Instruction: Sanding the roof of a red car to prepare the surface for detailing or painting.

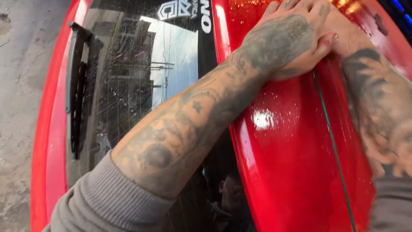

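While both hands press down near the top of the frame, the left hand [285,38] lies flat over the right hand [349,36], fingers spread and released, gripping nothing; the right hand's fingers are hidden under it and past the frame edge, so whether they are flat or curled cannot be told; both bear on the glossy red car panel [292,167], which fills the right half of the view and is speckled with droplets or dust; a thin green line [332,146], perhaps a tape or film edge, runs down the panel from under the palms; to do this pressing well, I'd judge the weight should stay even through the heel of the stacked palms, sliding along that line rather than across it, so nothing lifts or creases; to the left, just beside the panel's curved edge, sits the dark rear window [128,86] with its wiper [77,90] lying along the far side, well apart from the hands; beyond that the concrete ground [17,107]; open room lies down the panel toward the grey sleeves [111,202]; the panel's left edge is close, so sideways travel looks limited.
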